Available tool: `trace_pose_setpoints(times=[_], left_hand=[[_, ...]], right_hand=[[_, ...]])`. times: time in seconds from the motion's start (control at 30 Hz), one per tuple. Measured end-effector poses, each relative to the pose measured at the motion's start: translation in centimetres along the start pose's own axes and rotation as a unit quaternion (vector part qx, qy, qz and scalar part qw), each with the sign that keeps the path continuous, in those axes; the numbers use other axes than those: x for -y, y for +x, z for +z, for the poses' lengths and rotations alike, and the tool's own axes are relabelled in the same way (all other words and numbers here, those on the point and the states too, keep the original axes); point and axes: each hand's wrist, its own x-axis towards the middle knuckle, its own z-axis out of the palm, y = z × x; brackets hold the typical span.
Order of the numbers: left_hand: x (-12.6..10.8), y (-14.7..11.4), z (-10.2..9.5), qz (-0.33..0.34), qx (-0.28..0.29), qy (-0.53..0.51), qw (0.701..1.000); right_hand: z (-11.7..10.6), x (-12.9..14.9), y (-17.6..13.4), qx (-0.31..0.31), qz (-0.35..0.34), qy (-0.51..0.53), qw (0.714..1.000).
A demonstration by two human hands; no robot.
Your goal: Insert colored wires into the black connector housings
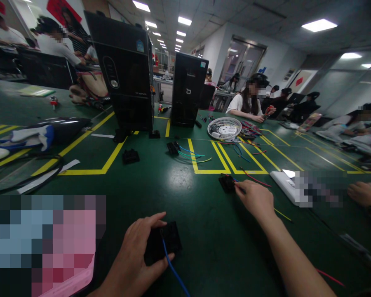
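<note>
Two hands are at work on the green table (204, 239), well apart from each other. The left hand (136, 249) spans the near block (174, 237), fingers at its far side and thumb at its near edge, closed about the part. A blue wire (174, 271) rises at the block, passes by the thumb and runs toward the viewer. The near block lies on the table, in front of the person.

The right hand (258, 198) reaches farther out, its fingertips drawn together at the right edge of the far block (225, 184), also on the table. Whether they grip a wire or only touch the casing cannot be told.

Handling assessment: the near block appears to be rigid plastic, probably light and apt to slide on the smooth surface if pushed. It is best held by opposite edges, leaving its top free. The blue wire looks flexible but springy; it should be taken close to its end, since a hold farther back would likely let it bend. Tugging could strain the joint, though its seating is hidden.
</note>
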Motion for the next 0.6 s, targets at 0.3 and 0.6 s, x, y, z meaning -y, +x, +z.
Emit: trace_pose_setpoints(times=[0.3, 0.6], left_hand=[[0.54, -0.07, -0.01, 0.004, 0.016, 0.016, 1.0], [0.46, 0.02, -0.01, 0.019, 0.005, 0.017, 1.0]], right_hand=[[0.55, -0.14, 0.3, 0.001, 0.014, 0.019, 1.0], [0.72, 0.0, 0.3, -0.002, 0.022, 0.027, 0.999]])
